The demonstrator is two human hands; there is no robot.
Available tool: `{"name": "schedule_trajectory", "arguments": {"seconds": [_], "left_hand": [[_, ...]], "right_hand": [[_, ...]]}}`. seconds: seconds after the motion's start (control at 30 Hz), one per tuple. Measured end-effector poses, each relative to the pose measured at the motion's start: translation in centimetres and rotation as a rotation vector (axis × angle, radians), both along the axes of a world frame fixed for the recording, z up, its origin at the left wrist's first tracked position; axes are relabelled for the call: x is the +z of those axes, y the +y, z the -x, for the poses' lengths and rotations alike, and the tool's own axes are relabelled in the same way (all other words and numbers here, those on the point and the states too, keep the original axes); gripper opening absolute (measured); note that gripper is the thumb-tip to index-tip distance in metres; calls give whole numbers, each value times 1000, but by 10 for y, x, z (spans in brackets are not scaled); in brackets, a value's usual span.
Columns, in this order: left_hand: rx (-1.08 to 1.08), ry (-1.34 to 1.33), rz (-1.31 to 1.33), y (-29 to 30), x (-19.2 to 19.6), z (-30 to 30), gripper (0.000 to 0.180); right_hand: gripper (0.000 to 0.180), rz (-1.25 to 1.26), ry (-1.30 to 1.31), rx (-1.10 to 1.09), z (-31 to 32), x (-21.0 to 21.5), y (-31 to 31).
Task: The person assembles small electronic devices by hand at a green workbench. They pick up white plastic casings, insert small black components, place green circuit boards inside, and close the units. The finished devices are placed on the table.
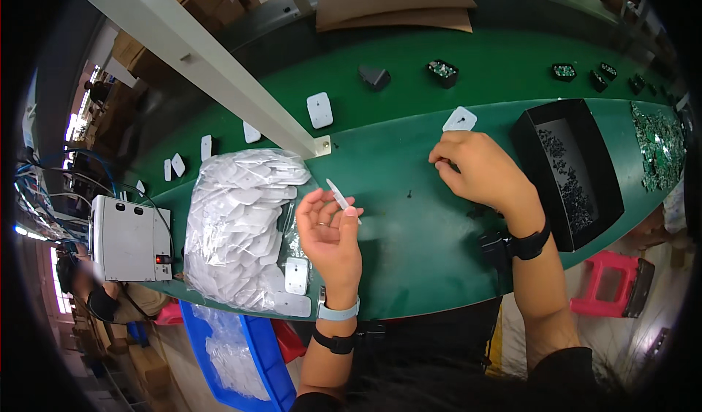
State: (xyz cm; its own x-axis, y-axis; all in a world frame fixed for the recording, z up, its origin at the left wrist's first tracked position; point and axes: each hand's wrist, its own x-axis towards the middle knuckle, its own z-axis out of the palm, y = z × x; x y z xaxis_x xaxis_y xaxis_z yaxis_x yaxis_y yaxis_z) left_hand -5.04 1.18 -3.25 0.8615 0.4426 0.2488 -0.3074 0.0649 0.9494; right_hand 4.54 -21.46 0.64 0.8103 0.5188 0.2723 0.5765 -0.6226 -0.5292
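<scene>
Between its thumb and fingers, my left hand (329,233) grips a thin white plastic plate (337,194), seen nearly edge-on. That hand is beside a large clear bag of white plastic plates (238,222). My right hand (479,167) hovers over the table to the right, its fingers curled together; whatever they pinch, if anything, is hidden. Just beyond it lies a white plate with a small black part on it (460,119). A tiny black piece (409,193) rests on the green table (409,266) between my hands. One loose white plate (296,276) lies by the bag's near right edge.
An open black box (607,193) with small black parts stands right of my right hand, and circuit boards (658,149) are piled beyond it. White plates and black housings (442,73) sit along the far green strip (512,61). A white post (212,61) rises behind the bag.
</scene>
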Motion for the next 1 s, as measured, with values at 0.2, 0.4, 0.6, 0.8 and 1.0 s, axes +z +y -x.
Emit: {"name": "schedule_trajectory", "arguments": {"seconds": [0.2, 0.4, 0.6, 0.8, 1.0], "left_hand": [[19, -73, -12, 7, -1, 7, 43], [-10, -31, 152, 7, 4, 16, 50], [-41, 15, 208, 7, 6, 20, 58], [-172, -26, 211, 6, 3, 23, 51], [-335, -179, -231, 8, 1, 28, 54]], "right_hand": [[11, 49, 19, 226, 3, -14, 16], [5, 106, 82, 255, 6, -18, 25], [8, 128, 70, 255, 2, -20, 35], [11, 182, -1, 215, 1, -19, 50], [10, 181, -230, 139, -33, -15, 108]]}}
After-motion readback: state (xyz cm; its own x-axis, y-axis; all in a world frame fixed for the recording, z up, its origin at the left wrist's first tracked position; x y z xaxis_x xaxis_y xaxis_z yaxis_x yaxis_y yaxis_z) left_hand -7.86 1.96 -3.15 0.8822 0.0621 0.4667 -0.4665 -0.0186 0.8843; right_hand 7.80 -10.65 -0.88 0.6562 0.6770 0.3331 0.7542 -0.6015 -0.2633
